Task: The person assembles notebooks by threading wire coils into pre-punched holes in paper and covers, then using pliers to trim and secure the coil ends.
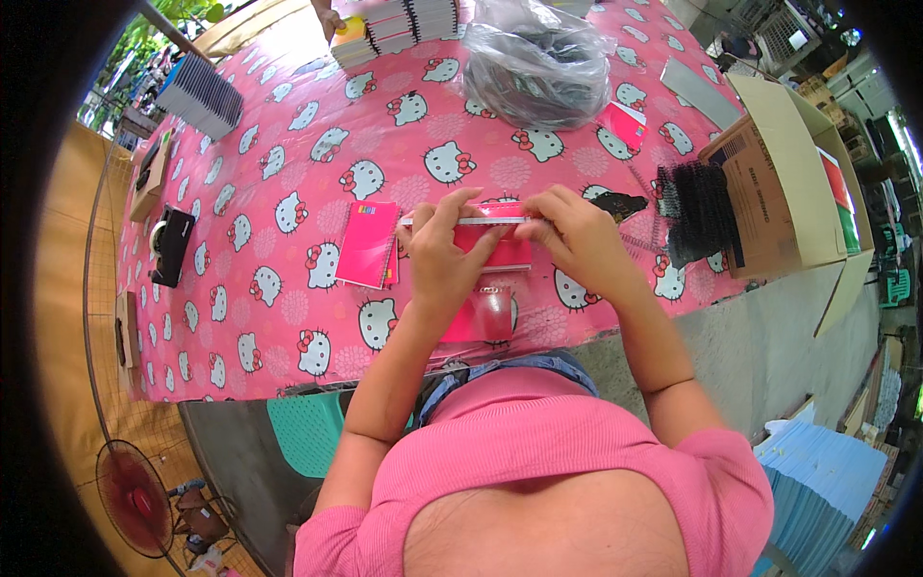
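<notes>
Between my left hand (444, 245) and my right hand (577, 240) is a small pink-covered notebook (495, 220), held on edge so that its white page side shows. Fingers and thumbs of both hands close on its two ends. Just under it lies another pink notebook or pad (508, 254), partly hidden by my left hand. Left of my left hand rest pink spiral notebooks (366, 244), one on top of another. A clear, rounded object (494, 313) stands near the table edge, below my hands.
Black binding coils (694, 213) lie right of my right hand, against an open cardboard box (784, 183). A clear plastic bag (538, 72) sits farther back. At left are a tape dispenser (172, 246) and stacked notebooks (200, 96). Another person's hand (330, 21) touches notebooks at the far edge.
</notes>
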Action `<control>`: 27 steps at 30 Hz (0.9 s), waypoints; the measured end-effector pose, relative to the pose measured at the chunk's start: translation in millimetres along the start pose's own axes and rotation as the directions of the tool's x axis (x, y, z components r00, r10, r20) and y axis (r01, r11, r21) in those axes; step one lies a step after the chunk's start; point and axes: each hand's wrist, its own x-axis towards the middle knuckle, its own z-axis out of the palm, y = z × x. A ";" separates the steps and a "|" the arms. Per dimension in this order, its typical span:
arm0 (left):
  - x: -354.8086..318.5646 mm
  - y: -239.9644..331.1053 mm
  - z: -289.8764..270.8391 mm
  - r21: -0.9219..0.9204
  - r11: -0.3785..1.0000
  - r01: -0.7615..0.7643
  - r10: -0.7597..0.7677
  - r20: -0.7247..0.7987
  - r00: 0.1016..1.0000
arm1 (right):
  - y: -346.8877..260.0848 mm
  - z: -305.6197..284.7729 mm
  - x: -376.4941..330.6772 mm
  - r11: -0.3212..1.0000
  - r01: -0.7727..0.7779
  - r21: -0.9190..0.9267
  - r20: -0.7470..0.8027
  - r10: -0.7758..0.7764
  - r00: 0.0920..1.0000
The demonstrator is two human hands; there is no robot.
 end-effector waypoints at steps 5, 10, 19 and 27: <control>-0.4 1.8 -0.3 -0.049 0.997 0.051 -0.051 0.007 0.999 | -1.3 7.8 2.1 0.995 0.017 -0.095 0.022 -0.015 1.000; 0.4 0.6 2.2 -0.008 1.000 0.014 -0.014 0.020 1.000 | -2.1 4.9 2.9 0.986 0.004 -0.169 0.040 0.003 0.999; 1.6 -5.4 3.4 -0.055 0.998 -0.012 0.015 0.055 0.998 | -1.3 -17.3 21.7 0.977 0.094 -0.191 0.522 0.020 0.853; 10.3 9.0 -4.3 0.024 1.000 -0.011 0.008 0.130 0.992 | -14.8 -14.7 30.5 0.960 0.014 -0.278 0.548 0.147 0.823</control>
